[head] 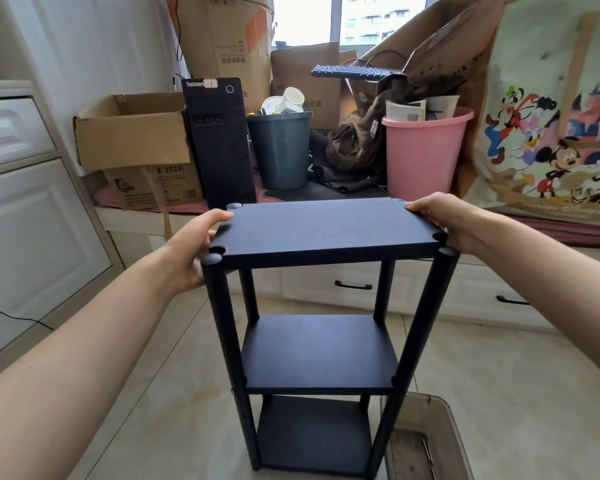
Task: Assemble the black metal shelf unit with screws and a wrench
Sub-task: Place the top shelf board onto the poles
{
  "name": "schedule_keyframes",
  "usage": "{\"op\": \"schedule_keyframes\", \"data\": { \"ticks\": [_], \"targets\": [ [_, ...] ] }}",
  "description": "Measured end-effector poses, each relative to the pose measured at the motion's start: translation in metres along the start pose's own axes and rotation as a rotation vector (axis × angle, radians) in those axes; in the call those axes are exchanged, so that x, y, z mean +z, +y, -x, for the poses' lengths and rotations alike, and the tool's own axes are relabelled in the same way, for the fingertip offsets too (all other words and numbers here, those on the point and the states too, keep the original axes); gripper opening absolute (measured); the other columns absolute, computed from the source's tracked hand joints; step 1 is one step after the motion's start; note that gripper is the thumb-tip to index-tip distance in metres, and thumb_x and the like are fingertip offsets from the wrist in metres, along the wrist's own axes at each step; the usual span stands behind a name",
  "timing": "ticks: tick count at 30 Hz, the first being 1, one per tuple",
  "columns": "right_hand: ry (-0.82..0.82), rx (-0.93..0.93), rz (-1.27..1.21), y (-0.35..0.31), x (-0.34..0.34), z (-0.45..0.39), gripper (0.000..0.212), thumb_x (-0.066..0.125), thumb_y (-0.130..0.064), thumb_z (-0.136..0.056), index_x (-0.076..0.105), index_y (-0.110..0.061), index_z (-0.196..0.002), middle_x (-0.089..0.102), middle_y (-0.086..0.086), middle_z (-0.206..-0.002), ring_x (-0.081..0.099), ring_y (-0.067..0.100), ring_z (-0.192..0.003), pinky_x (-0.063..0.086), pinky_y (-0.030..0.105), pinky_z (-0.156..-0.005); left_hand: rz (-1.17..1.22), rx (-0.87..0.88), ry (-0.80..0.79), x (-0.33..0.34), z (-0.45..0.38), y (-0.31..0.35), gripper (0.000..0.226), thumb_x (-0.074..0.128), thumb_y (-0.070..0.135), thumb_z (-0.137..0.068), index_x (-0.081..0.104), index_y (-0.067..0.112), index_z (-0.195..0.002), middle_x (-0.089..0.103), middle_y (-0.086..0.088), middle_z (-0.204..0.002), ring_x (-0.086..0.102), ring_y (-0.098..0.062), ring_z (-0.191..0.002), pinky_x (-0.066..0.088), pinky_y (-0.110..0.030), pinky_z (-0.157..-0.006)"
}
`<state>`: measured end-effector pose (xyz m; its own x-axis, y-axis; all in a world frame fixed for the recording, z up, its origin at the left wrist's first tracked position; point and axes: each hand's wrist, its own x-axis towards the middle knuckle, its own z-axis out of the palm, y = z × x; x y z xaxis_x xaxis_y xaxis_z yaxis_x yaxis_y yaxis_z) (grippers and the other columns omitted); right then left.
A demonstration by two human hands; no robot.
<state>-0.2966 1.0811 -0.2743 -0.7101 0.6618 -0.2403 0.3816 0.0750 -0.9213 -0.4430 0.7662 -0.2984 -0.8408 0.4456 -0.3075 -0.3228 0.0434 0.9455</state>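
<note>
The left hand (pixel 191 252) and right hand (pixel 444 221) each grip an end of the top panel (pixel 323 226) of the black shelf unit (pixel 317 355), standing upright on the tiled floor (pixel 160 393) beside a clear plastic bin (pixel 426 441).

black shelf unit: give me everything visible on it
The black shelf unit stands upright on the tiled floor, matte and metal-looking. Three flat rectangular shelves are joined by four round corner posts with capped tops. The left hand and right hand grip the top shelf's short ends. A clear bin sits beside its lower right post.
</note>
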Motion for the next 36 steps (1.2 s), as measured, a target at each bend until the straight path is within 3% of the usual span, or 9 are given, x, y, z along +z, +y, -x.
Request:
{"op": "schedule_keyframes", "data": {
  "ticks": [7,13,16,18,21,25,28,31,36],
  "targets": [
    [-0.048,0.030,-0.008,0.001,-0.004,-0.002,0.015,0.054,-0.029,-0.095,0.059,-0.017,-0.103,0.060,-0.005,-0.070,0.058,0.010,-0.052,0.039,0.024,-0.050,-0.166,0.129,0.155,0.010,-0.021,0.009,0.015,0.063,0.037,-0.097,0.066,0.024,-0.090,0.065,0.000,-0.086,0.066,-0.008,-0.049,0.043,-0.026,-0.057],
    [-0.091,0.014,-0.189,-0.005,-0.006,-0.001,0.014,0.053,-0.017,-0.097,0.061,-0.008,-0.106,0.066,0.000,-0.065,0.062,0.008,-0.041,0.044,0.016,-0.037,-0.198,0.101,0.140,0.005,-0.023,0.009,0.022,0.062,0.039,-0.098,0.066,0.024,-0.113,0.065,-0.004,-0.095,0.066,-0.015,-0.067,0.049,-0.022,-0.045],
    [-0.050,0.033,-0.090,-0.001,-0.005,-0.001,0.010,0.054,-0.023,-0.097,0.058,-0.014,-0.095,0.057,-0.003,-0.070,0.055,0.005,-0.032,0.036,0.011,-0.033,-0.187,0.102,0.158,0.007,-0.022,0.008,0.013,0.062,0.038,-0.098,0.069,0.027,-0.100,0.065,-0.003,-0.094,0.065,-0.015,-0.068,0.050,-0.023,-0.048],
    [-0.047,0.038,-0.052,0.001,-0.003,-0.002,0.012,0.054,-0.028,-0.096,0.060,-0.017,-0.098,0.057,-0.005,-0.074,0.057,0.005,-0.038,0.037,0.011,-0.038,-0.190,0.102,0.181,0.008,-0.021,0.007,0.014,0.062,0.038,-0.097,0.071,0.030,-0.090,0.065,0.000,-0.090,0.065,-0.012,-0.061,0.047,-0.023,-0.047],
    [-0.059,0.002,-0.053,0.005,0.000,-0.005,0.034,0.055,-0.028,-0.095,0.062,-0.010,-0.124,0.062,-0.001,-0.096,0.063,0.013,-0.078,0.038,0.026,-0.057,-0.179,0.092,0.210,0.009,-0.018,0.005,0.013,0.064,0.037,-0.097,0.068,0.026,-0.091,0.065,-0.001,-0.084,0.064,-0.009,-0.042,0.044,-0.018,-0.034],
    [-0.067,-0.009,-0.108,0.006,0.003,0.000,0.028,0.054,-0.024,-0.097,0.063,-0.010,-0.120,0.065,0.000,-0.091,0.065,0.009,-0.060,0.045,0.019,-0.046,-0.173,0.091,0.227,0.010,-0.015,0.004,0.017,0.064,0.035,-0.098,0.065,0.019,-0.093,0.064,-0.003,-0.082,0.063,-0.009,-0.039,0.042,-0.016,-0.033],
    [-0.049,0.003,-0.072,0.006,0.000,-0.002,0.037,0.057,-0.027,-0.095,0.061,-0.007,-0.126,0.061,0.002,-0.099,0.063,0.013,-0.075,0.041,0.025,-0.055,-0.177,0.104,0.234,0.011,-0.015,0.005,0.014,0.063,0.035,-0.098,0.067,0.026,-0.088,0.063,-0.001,-0.081,0.060,-0.006,-0.037,0.040,-0.014,-0.031],
    [-0.076,0.000,-0.143,0.007,0.003,-0.001,0.032,0.053,-0.023,-0.097,0.061,-0.007,-0.124,0.064,0.003,-0.097,0.064,0.011,-0.063,0.044,0.016,-0.041,-0.174,0.092,0.244,0.009,-0.015,0.003,0.016,0.065,0.037,-0.096,0.066,0.021,-0.092,0.064,-0.003,-0.080,0.061,-0.008,-0.036,0.042,-0.016,-0.033],
    [-0.050,-0.007,-0.094,0.004,0.004,0.002,0.037,0.054,-0.023,-0.098,0.059,-0.005,-0.129,0.061,0.002,-0.092,0.060,0.015,-0.069,0.044,0.024,-0.049,-0.206,0.094,0.255,0.010,-0.012,0.004,0.017,0.064,0.038,-0.097,0.066,0.021,-0.097,0.064,-0.003,-0.083,0.064,-0.012,-0.048,0.040,-0.016,-0.031]
  ]
}}
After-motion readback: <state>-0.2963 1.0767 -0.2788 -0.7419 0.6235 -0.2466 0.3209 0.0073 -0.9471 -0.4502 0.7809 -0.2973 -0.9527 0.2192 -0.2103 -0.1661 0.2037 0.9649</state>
